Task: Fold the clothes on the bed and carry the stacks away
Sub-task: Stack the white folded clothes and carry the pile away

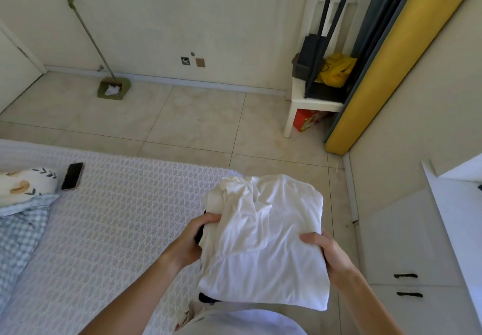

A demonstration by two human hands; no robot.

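I hold a stack of folded clothes point(263, 240) in front of my body, above the bed's right corner. A white shirt lies on top, and a dark garment shows under it at the left edge and at the bottom. My left hand point(194, 238) grips the stack's left side, thumb on top. On the right side, my right hand point(324, 250) clamps the stack's edge. The bed point(104, 220), covered by a pale patterned sheet, fills the lower left.
A black phone point(72, 176) lies on the bed near a printed pillow point(23, 184) and a blue checked cover point(18, 233). Tiled floor stretches ahead. A white chair point(313, 105) with dark items stands at the wall by a yellow panel point(386, 68). White cabinet point(407, 269) at right; dustpan point(113, 88) far left.
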